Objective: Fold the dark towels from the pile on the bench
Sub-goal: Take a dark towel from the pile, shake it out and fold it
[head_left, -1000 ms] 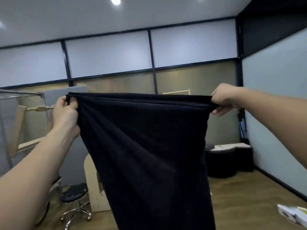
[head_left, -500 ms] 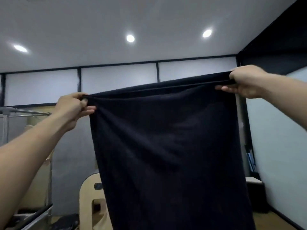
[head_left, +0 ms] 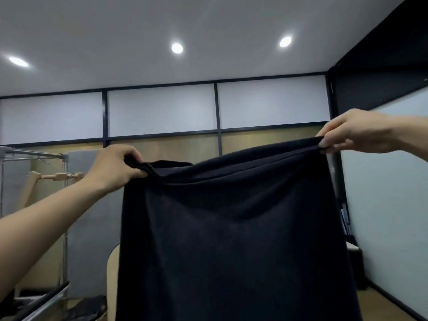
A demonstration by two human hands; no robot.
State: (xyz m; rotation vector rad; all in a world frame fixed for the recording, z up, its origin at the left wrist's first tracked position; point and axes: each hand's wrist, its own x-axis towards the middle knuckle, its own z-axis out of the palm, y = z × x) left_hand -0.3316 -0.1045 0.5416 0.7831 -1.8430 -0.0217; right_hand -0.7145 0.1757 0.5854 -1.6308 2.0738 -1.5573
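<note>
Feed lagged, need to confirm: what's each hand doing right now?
Left hand: closed, gripping the left top corner of the dark towel.
Right hand: closed, pinching the towel's right top corner.

The towel point(head_left: 231, 228) hangs in the middle, held at its top corners by the left hand point(head_left: 113, 167) and, higher up, the right hand point(head_left: 354, 133). A rack point(head_left: 32, 156) stands far left, behind the left arm. A stool point(head_left: 90, 306) sits below, left of the towel.
</note>
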